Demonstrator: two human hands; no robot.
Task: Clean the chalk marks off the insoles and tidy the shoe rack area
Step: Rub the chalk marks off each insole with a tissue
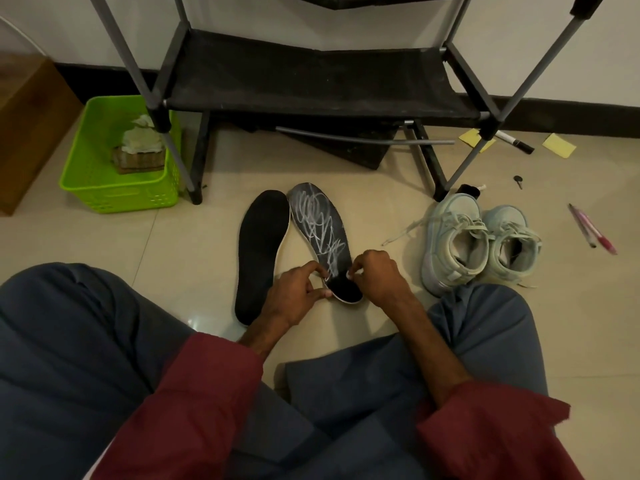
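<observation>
Where the floor (194,237) lies open between shoe rack (311,81) and knees, two insoles lie just beside each other: plain insole (261,251) left, chalked insole (318,230) right, heel nearest the person. Left hand (298,292) — fingers pinch the chalked heel's left edge. Right hand (377,275) — fingers curled at its right edge; whether they grip cannot be told. Green basket (117,197), beside the rack's left leg, holds a tissue box (138,157). Sneakers (481,244) stand right.

A plain black insole (261,251) lies just left of a chalk-scribbled insole (317,223) (heel end bare).
</observation>
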